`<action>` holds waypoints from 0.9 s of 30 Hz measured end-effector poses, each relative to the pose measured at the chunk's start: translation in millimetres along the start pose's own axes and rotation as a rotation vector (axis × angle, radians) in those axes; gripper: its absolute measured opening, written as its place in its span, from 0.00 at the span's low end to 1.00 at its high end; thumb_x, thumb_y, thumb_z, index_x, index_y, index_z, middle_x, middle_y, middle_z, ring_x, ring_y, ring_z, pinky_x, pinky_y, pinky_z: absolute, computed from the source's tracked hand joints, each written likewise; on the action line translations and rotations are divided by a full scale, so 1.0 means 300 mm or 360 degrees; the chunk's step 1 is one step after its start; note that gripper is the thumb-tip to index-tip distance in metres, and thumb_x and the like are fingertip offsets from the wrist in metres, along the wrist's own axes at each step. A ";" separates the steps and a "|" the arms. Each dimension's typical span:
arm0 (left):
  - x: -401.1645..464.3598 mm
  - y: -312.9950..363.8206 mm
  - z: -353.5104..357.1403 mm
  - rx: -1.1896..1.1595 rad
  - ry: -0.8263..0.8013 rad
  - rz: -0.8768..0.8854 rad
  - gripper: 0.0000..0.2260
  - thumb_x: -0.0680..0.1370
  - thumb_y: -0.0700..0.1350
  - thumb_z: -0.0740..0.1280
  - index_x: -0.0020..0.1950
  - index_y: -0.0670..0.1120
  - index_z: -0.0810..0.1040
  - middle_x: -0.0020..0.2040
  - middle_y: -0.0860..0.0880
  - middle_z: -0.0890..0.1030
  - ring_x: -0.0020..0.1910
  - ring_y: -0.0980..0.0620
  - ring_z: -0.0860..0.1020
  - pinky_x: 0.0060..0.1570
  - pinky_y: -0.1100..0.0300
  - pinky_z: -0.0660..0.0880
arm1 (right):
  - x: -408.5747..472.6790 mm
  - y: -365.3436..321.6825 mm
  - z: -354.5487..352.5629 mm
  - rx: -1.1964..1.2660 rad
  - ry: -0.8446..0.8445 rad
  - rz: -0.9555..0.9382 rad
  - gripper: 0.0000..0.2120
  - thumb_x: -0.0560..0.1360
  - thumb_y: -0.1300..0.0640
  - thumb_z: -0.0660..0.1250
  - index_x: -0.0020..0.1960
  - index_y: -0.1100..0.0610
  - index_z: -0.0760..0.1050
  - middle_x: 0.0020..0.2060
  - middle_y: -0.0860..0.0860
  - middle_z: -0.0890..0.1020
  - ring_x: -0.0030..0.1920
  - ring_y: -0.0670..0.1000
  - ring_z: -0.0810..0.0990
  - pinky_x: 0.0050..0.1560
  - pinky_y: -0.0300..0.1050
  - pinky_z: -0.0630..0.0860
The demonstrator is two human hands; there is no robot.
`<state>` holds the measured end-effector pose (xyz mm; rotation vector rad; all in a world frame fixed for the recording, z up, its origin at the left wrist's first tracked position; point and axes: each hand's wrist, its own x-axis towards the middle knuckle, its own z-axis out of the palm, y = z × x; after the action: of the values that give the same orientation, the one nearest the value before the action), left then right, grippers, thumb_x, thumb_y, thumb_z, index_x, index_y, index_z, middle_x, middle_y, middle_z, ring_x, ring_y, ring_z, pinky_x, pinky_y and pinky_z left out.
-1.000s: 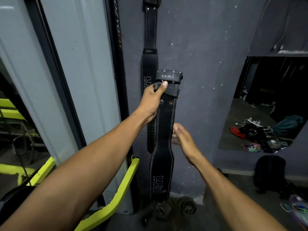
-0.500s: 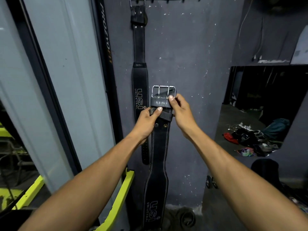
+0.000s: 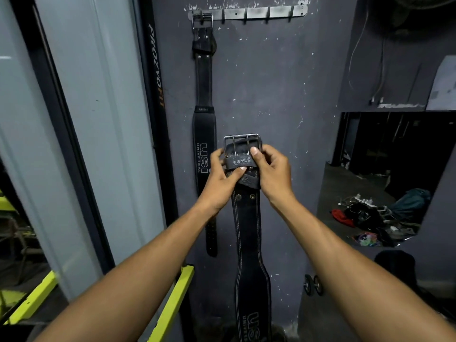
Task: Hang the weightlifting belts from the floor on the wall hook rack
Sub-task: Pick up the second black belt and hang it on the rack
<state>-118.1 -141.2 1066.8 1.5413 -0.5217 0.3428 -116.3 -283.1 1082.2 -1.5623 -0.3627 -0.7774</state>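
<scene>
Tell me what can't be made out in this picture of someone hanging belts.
- Held belt: its lower end is cut off by the bottom edge of the head view.
- Its strap just below the buckle: covered by the left hand and right hand.
- Hanging belt: the hook of the rack holding it is hidden behind its buckle.
- Floor clutter at right: too small and dark to identify.

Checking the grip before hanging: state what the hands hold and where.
Both the left hand and right hand hold a black weightlifting belt at its buckle end.
</scene>
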 end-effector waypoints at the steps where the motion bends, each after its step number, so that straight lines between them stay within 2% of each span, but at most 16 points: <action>1: 0.002 0.007 0.003 -0.0014 0.0005 0.0028 0.31 0.77 0.45 0.71 0.76 0.49 0.60 0.70 0.44 0.75 0.68 0.49 0.77 0.67 0.56 0.76 | 0.005 -0.002 -0.005 -0.0002 0.0006 -0.0008 0.17 0.78 0.43 0.68 0.48 0.58 0.82 0.43 0.58 0.87 0.44 0.57 0.85 0.51 0.66 0.81; 4: 0.013 0.027 0.008 -0.0177 -0.0010 0.0075 0.28 0.75 0.40 0.69 0.74 0.49 0.65 0.64 0.46 0.79 0.62 0.48 0.80 0.63 0.53 0.78 | 0.019 -0.011 -0.021 -0.0015 0.0026 -0.0051 0.11 0.80 0.48 0.68 0.50 0.55 0.81 0.41 0.56 0.87 0.42 0.50 0.84 0.49 0.61 0.82; 6: 0.023 0.048 0.016 -0.0272 -0.0043 0.0082 0.22 0.75 0.40 0.67 0.69 0.48 0.71 0.58 0.47 0.83 0.57 0.49 0.82 0.57 0.53 0.80 | 0.028 -0.018 -0.038 0.0018 0.0062 -0.0043 0.05 0.82 0.53 0.69 0.57 0.50 0.78 0.40 0.54 0.88 0.41 0.50 0.86 0.48 0.54 0.83; 8: 0.042 0.064 0.028 -0.0177 0.0019 0.0096 0.12 0.81 0.43 0.66 0.64 0.48 0.76 0.55 0.49 0.83 0.54 0.55 0.82 0.52 0.58 0.79 | 0.031 -0.025 -0.061 0.0020 0.0076 -0.0056 0.11 0.83 0.54 0.69 0.64 0.47 0.73 0.38 0.56 0.87 0.39 0.54 0.86 0.45 0.50 0.82; 10: 0.058 0.069 0.036 -0.0059 0.0116 0.0133 0.07 0.84 0.46 0.64 0.58 0.49 0.81 0.57 0.47 0.83 0.55 0.55 0.83 0.56 0.55 0.79 | 0.038 -0.028 -0.085 -0.0004 0.0032 -0.0099 0.13 0.83 0.53 0.68 0.65 0.44 0.72 0.38 0.59 0.86 0.39 0.57 0.85 0.44 0.51 0.82; 11: 0.065 0.068 0.042 0.0008 0.0168 0.0158 0.08 0.84 0.47 0.64 0.56 0.51 0.83 0.58 0.46 0.82 0.59 0.53 0.82 0.62 0.52 0.78 | 0.044 -0.028 -0.096 -0.0030 0.0006 -0.0124 0.12 0.83 0.53 0.69 0.64 0.44 0.73 0.39 0.59 0.86 0.40 0.58 0.86 0.44 0.53 0.82; 13: 0.071 0.069 0.052 0.0102 0.0283 0.0187 0.09 0.84 0.48 0.65 0.54 0.53 0.85 0.61 0.47 0.81 0.64 0.51 0.79 0.70 0.51 0.74 | 0.057 -0.028 -0.112 -0.0065 -0.0023 -0.0161 0.08 0.82 0.53 0.69 0.60 0.44 0.77 0.42 0.58 0.87 0.44 0.58 0.87 0.47 0.56 0.83; 16: 0.069 0.090 0.069 0.0007 0.0318 0.0179 0.11 0.84 0.46 0.66 0.53 0.44 0.87 0.54 0.45 0.87 0.57 0.46 0.84 0.63 0.47 0.78 | 0.070 -0.032 -0.125 0.0008 -0.0047 -0.0164 0.05 0.82 0.55 0.70 0.53 0.45 0.82 0.42 0.52 0.87 0.43 0.48 0.85 0.47 0.53 0.83; 18: 0.071 0.106 0.077 -0.0027 0.0318 0.0215 0.12 0.84 0.46 0.65 0.53 0.42 0.87 0.49 0.44 0.88 0.54 0.41 0.86 0.61 0.41 0.79 | 0.081 -0.032 -0.129 0.0037 -0.0035 -0.0176 0.05 0.82 0.56 0.70 0.52 0.47 0.83 0.43 0.48 0.87 0.44 0.46 0.84 0.49 0.49 0.83; 20: 0.087 0.117 0.081 -0.0048 0.0339 0.0262 0.13 0.84 0.45 0.65 0.53 0.41 0.87 0.48 0.43 0.88 0.53 0.40 0.86 0.61 0.39 0.79 | 0.097 -0.023 -0.123 0.0072 0.0004 -0.0176 0.04 0.82 0.56 0.71 0.53 0.49 0.85 0.44 0.48 0.88 0.46 0.46 0.86 0.51 0.49 0.84; 23: 0.133 0.118 0.080 -0.0081 0.0377 0.0277 0.13 0.85 0.44 0.64 0.53 0.39 0.86 0.47 0.42 0.88 0.51 0.39 0.86 0.59 0.39 0.80 | 0.137 -0.001 -0.092 0.0053 0.0106 -0.0202 0.06 0.80 0.54 0.72 0.51 0.42 0.85 0.46 0.46 0.87 0.47 0.46 0.86 0.54 0.51 0.84; 25: 0.179 0.107 0.072 -0.0094 0.0407 0.0282 0.13 0.85 0.44 0.63 0.52 0.39 0.86 0.46 0.41 0.88 0.50 0.37 0.86 0.57 0.38 0.81 | 0.170 0.015 -0.066 -0.0114 0.0193 -0.0260 0.05 0.80 0.51 0.73 0.53 0.43 0.85 0.49 0.45 0.82 0.43 0.43 0.82 0.50 0.46 0.82; 27: 0.234 0.081 0.057 -0.0114 0.0463 0.0295 0.14 0.85 0.44 0.63 0.51 0.38 0.86 0.46 0.40 0.88 0.49 0.38 0.86 0.55 0.39 0.81 | 0.210 0.032 -0.040 -0.0324 0.0255 -0.0263 0.09 0.79 0.47 0.73 0.56 0.49 0.86 0.51 0.45 0.77 0.39 0.39 0.77 0.44 0.39 0.76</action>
<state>-73.1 -165.5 1123.3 1.3480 -0.4427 0.6726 -68.1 -309.3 1116.4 -1.6601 -0.3045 -1.0887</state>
